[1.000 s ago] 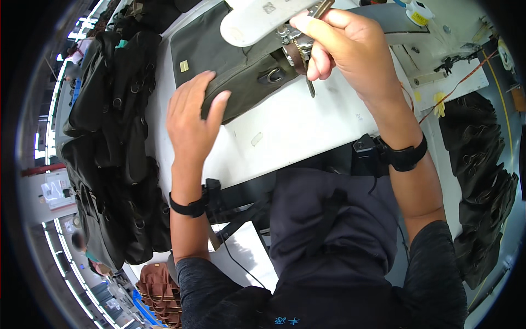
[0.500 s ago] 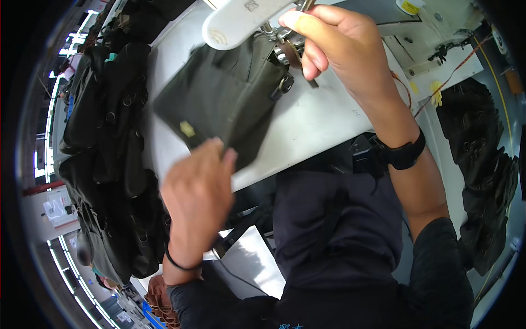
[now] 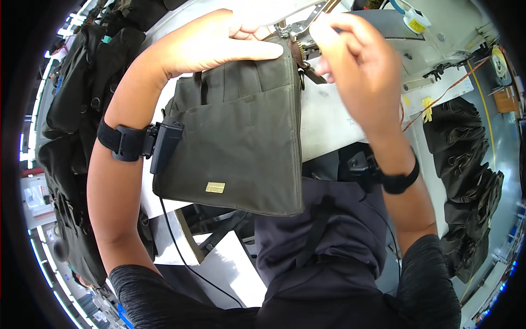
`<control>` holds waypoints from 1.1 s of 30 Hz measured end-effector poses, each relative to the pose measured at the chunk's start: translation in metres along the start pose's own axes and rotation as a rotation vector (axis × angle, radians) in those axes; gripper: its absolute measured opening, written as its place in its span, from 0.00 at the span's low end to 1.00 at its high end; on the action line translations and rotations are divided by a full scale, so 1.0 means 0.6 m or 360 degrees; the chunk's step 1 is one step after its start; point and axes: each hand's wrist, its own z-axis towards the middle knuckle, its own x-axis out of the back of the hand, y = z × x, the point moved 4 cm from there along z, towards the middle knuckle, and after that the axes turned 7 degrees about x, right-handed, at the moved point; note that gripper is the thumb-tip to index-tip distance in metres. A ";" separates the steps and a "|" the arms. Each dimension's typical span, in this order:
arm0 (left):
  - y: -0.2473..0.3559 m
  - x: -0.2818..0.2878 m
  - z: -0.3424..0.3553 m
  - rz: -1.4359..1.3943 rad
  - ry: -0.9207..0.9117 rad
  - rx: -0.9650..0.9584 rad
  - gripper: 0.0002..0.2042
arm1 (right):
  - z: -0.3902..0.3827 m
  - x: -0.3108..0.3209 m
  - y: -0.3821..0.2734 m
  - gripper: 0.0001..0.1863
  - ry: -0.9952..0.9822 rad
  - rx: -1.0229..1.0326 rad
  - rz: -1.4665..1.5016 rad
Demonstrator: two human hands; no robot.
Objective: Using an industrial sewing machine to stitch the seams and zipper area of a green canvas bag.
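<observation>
A dark olive bag [image 3: 235,142] with a small gold plate [image 3: 215,187] hangs over the front edge of the white sewing table, its top edge up by the sewing machine's metal presser parts [image 3: 296,30]. My left hand [image 3: 235,43] grips that top edge, thumb along the near face and fingers partly hidden behind. Just right of the machine head is my right hand [image 3: 361,66], its fingers curled and a little blurred beside a shiny metal lever [image 3: 313,17]. What lies between those fingers is not clear. A dark strap end [image 3: 313,75] shows below them.
Dark bags are piled at the left [image 3: 82,109], and more hang at the right [image 3: 460,159]. The sewing table [image 3: 329,129] stretches ahead; a white bottle [image 3: 413,21] stands at the back. A black cable [image 3: 178,247] trails from the left wrist device.
My left hand has moved from the bag's lower part up to its top edge. The bag has turned, its front now facing up and its lower end nearer me. My right hand has shifted right.
</observation>
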 end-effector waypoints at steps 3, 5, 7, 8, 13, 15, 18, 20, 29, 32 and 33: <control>-0.024 -0.009 0.028 -0.0390 -0.0105 -0.0238 0.12 | -0.040 0.014 -0.007 0.20 -0.0016 0.1039 -0.0910; -0.033 -0.018 0.033 -0.0450 -0.0076 -0.0263 0.10 | -0.053 0.014 0.001 0.25 -0.0133 0.0911 -0.0951; -0.033 -0.024 0.035 -0.0534 -0.0042 -0.0312 0.09 | -0.051 -0.004 0.004 0.24 -0.0279 0.0968 -0.1083; -0.032 -0.026 0.033 -0.0572 -0.0023 -0.0333 0.10 | -0.050 -0.011 0.009 0.23 -0.0205 0.1130 -0.1079; -0.031 -0.018 0.027 -0.0775 0.0144 -0.0437 0.22 | -0.028 0.022 -0.010 0.22 -0.0254 0.1289 -0.1090; -0.013 -0.024 0.024 -0.0849 0.0146 -0.0510 0.29 | -0.007 0.053 -0.030 0.21 -0.0514 0.1313 -0.1433; 0.104 0.005 -0.034 -0.0464 0.0198 -0.0966 0.24 | 0.044 0.073 -0.026 0.20 -0.0643 0.1426 -0.1347; 0.033 -0.036 -0.022 -0.0674 0.0493 -0.0738 0.24 | 0.067 0.060 -0.051 0.20 -0.0820 0.1573 -0.1330; -0.020 -0.056 -0.008 -0.0956 0.0454 -0.0108 0.20 | 0.064 0.063 0.010 0.14 -0.0630 0.1153 -0.0985; -0.019 -0.056 -0.011 -0.0932 0.0506 -0.0083 0.21 | 0.055 0.072 0.014 0.09 -0.0298 0.0847 -0.0592; -0.018 -0.057 -0.009 -0.0982 0.0480 -0.0096 0.22 | 0.049 0.069 0.010 0.09 -0.0293 0.0854 -0.0589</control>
